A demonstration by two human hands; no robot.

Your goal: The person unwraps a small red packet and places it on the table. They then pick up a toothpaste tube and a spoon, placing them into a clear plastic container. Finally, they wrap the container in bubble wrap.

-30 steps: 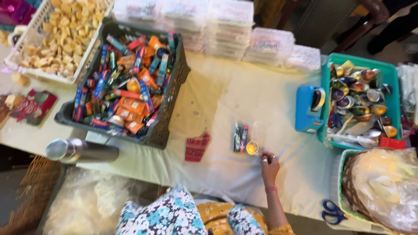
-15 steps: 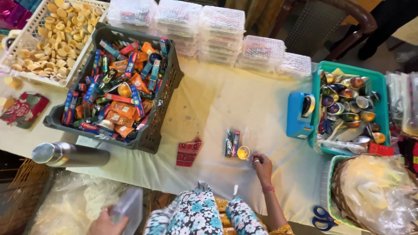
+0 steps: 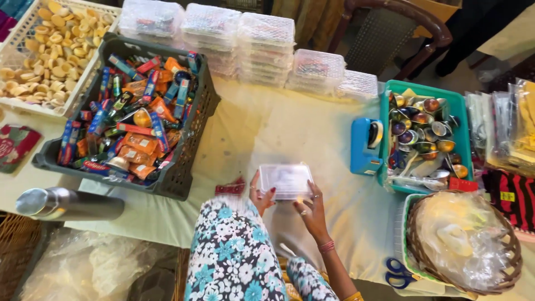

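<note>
At far left on the counter (image 3: pixel 312 134) lies a steel flask (image 3: pixel 67 204), beside a dark crate (image 3: pixel 184 167) of bright packets. Near the counter's front edge, your left hand (image 3: pixel 261 196) and right hand (image 3: pixel 312 210) each have their grip closed on a clear plastic box (image 3: pixel 285 180). Further right stand a blue tape dispenser (image 3: pixel 365 146) and a teal tray (image 3: pixel 461 120).

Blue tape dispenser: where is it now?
Head view, right of centre: the blue tape dispenser stands on the table against the teal crate, its left wall.
</note>
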